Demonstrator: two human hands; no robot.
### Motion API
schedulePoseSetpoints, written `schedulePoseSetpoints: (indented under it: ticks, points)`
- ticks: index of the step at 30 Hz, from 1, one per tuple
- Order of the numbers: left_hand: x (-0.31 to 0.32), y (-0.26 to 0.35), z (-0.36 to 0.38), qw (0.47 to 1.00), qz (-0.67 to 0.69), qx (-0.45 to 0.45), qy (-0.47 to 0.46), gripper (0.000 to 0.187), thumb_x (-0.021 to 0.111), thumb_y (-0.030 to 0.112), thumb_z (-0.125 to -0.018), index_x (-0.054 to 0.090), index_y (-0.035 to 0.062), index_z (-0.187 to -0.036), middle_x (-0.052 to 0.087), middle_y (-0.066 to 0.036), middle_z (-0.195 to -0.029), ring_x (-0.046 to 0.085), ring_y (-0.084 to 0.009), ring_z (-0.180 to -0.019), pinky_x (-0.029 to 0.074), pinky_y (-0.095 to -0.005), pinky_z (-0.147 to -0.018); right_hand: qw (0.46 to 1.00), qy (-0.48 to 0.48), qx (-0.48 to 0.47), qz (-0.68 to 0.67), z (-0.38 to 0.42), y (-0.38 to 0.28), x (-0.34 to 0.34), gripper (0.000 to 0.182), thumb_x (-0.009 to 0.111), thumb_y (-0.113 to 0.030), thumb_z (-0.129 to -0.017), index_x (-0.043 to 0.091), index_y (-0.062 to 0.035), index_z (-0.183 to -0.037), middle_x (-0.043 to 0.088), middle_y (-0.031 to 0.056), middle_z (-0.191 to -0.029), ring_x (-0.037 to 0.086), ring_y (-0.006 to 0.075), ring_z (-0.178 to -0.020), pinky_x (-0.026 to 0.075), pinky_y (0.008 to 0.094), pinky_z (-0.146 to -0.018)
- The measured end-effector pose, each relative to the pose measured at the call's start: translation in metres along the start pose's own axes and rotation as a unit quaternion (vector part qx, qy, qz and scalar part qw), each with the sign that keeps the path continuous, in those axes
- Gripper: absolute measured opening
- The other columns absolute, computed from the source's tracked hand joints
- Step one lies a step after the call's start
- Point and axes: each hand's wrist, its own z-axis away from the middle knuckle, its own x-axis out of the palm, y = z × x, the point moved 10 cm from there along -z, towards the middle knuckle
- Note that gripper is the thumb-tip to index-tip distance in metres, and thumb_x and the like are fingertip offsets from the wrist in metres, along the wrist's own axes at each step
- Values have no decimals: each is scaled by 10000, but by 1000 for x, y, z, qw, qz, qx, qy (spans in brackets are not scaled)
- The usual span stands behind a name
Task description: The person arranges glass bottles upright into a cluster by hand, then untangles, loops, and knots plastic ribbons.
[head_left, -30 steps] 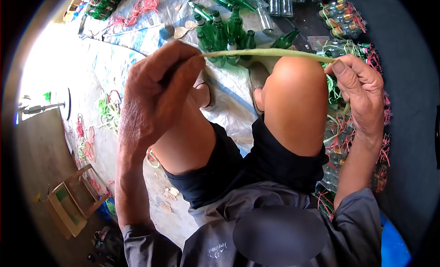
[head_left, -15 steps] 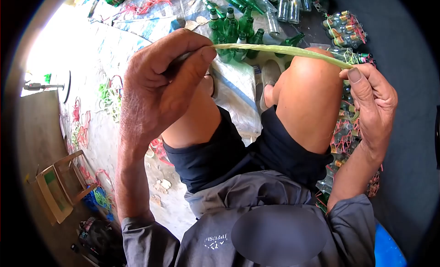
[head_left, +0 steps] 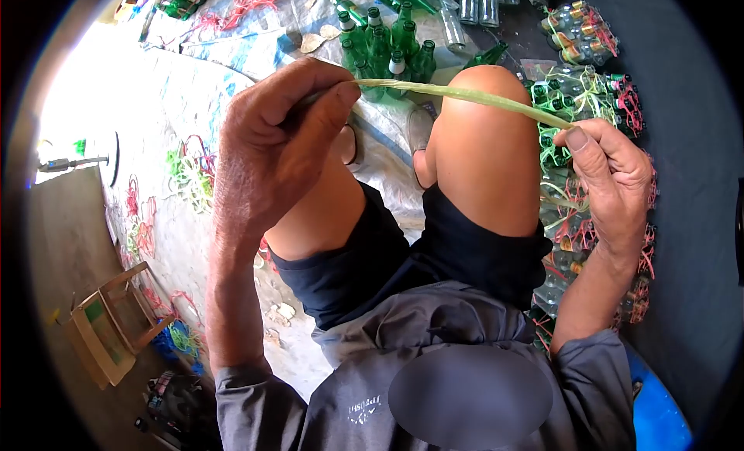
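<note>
A pale green plastic string (head_left: 473, 94) stretches between my two hands, over my bent knee. My left hand (head_left: 287, 141) pinches one end between thumb and fingertips. At the other end my right hand (head_left: 608, 168) grips it, thumb pressed on the fingers, with a loose tail of string hanging below. Beyond the string, a cluster of green glass bottles (head_left: 380, 44) stands upright on the floor sheet, just past my feet.
Tied bundles of bottles (head_left: 570, 242) line the right side, with another bundle (head_left: 585, 32) farther back. Clear bottles (head_left: 479, 5) lie at the top. Green and pink strings (head_left: 190, 172) lie on the floor at left, near a wooden frame (head_left: 124, 315). A blue object (head_left: 659, 408) shows at lower right.
My right hand has shifted slightly left and down, so the string slopes more. My left hand has lowered a little. The view has turned slightly. Both grips stay the same.
</note>
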Motion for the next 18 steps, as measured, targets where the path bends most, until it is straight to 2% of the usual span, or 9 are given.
schedulePoseSetpoints:
  ticks: [2,7,10,12,15,18]
  points:
    - [1,-1,-4,1000,-16,5,1,65,673,7,-1007,691,-50,-1031,629,-7,-758,584,-43,-697,463,-224,-631,1000,-6,10,-7,-1,8,2,191,680,-137,-1030,729,18,-931,576,-68,-733,420,-2,-660,325,207,-576]
    - [7,-5,-22,997,-74,-26,11,63,697,27,-989,721,-23,-1019,629,15,-758,550,-29,-709,448,-215,-640,997,-2,47,-64,-10,30,0,249,670,-205,-1038,726,10,-924,462,-89,-671,353,4,-612,275,225,-546]
    - [17,-10,-36,995,-94,-43,-9,67,704,38,-987,722,-19,-1018,640,16,-769,547,-28,-716,446,-210,-646,998,6,38,-48,-21,48,-10,262,672,-226,-1041,732,1,-927,433,-106,-637,350,0,-590,273,226,-533]
    - [23,-15,-47,994,-96,-41,-19,72,711,44,-983,724,-16,-1021,648,15,-783,548,-32,-729,450,-215,-667,995,5,62,-82,-25,61,-17,248,677,-217,-1037,744,2,-941,453,-98,-637,362,0,-590,292,223,-532]
    - [29,-23,-62,994,-97,-47,-23,76,719,46,-977,726,-15,-1023,652,14,-805,553,-35,-767,453,-224,-703,995,21,35,-86,-35,64,-27,242,704,-216,-1019,756,0,-924,475,-95,-641,395,0,-608,306,223,-545]
    - [34,-36,-77,991,-108,-62,-48,94,714,63,-991,734,-18,-1036,637,28,-805,514,-25,-756,414,-213,-672,998,24,17,-64,-47,79,-30,235,716,-213,-1012,752,-6,-907,504,-89,-653,422,6,-623,329,230,-550]
